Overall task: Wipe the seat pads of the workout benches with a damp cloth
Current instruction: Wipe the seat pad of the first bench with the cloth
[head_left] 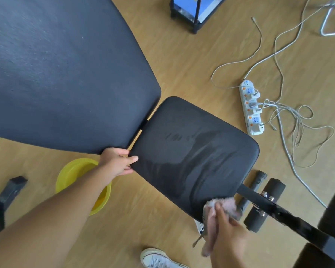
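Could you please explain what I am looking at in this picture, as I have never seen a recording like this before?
This single picture comes from a camera worn on a person's head, looking down at their two bare arms. Below is a workout bench: a large black padded backrest and a smaller black padded seat pad, streaked with damp marks. The left hand grips the seat pad's near corner. The right hand presses a pale pink cloth on the pad's lower edge. On the wooden floor sit a yellow plastic basin, a white power strip with tangled cables, and a white sneaker.

Wooden floor [182,55], white power strip [251,109]
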A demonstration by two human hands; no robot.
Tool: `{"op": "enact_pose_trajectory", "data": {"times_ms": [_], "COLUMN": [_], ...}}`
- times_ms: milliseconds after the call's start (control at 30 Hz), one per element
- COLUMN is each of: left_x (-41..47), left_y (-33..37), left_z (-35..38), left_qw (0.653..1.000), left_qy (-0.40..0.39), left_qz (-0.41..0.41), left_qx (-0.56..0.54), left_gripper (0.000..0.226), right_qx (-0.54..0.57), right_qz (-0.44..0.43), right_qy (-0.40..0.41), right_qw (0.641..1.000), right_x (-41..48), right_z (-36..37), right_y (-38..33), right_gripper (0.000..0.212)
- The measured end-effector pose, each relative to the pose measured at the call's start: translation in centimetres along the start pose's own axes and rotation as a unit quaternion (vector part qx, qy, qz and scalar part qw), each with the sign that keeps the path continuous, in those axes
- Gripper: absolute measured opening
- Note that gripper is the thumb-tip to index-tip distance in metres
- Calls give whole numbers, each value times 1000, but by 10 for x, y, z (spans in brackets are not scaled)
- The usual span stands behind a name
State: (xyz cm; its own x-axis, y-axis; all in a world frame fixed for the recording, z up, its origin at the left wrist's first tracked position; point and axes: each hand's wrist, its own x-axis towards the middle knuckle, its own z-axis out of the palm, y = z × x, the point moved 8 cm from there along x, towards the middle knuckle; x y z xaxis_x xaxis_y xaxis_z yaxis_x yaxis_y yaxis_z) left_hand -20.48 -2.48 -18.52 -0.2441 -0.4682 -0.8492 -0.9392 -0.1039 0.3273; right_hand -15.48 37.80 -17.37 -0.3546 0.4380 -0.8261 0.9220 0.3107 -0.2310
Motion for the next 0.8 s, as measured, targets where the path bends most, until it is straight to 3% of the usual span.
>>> {"op": "enact_pose_trajectory", "data": {"times_ms": [100, 167, 233, 333, 433, 600, 733, 800], "left_x": [1, 3, 8, 12, 17, 20, 23, 20], "left_y": [-2, -3, -3, 0, -1, -2, -5, -6], "left_z": [-2, -3, -3, -6, -6, -7, -7, -7], "left_qw": [1000, 1000, 999, 994, 992, 990, 991, 992], "left_qy": [4, 6, 16, 33, 33, 40, 45, 42], "left_qz": [1, 7, 20, 51, 62, 65, 58, 65], "left_qx": [16, 24, 42, 90, 100, 117, 109, 102], "left_gripper": [58, 58, 59, 62, 59, 62, 64, 61], "right_qx": [185, 204, 273, 293, 376, 346, 309, 236], "right_qz": [66, 57, 92, 137, 162, 158, 121, 110], "right_qy": [-92, -138, -134, -130, -202, -201, -133, -94], "right_qw": [976, 967, 948, 937, 890, 903, 934, 961], "right_x": [-51, -68, -81, -93, -103, -87, -53, -42], "right_z": [58, 101, 138, 184, 230, 233, 168, 126], "right_y": [28, 18, -3, -31, -58, -55, -10, 8], "right_gripper": [45, 42, 28, 37, 39, 37, 46, 50]}}
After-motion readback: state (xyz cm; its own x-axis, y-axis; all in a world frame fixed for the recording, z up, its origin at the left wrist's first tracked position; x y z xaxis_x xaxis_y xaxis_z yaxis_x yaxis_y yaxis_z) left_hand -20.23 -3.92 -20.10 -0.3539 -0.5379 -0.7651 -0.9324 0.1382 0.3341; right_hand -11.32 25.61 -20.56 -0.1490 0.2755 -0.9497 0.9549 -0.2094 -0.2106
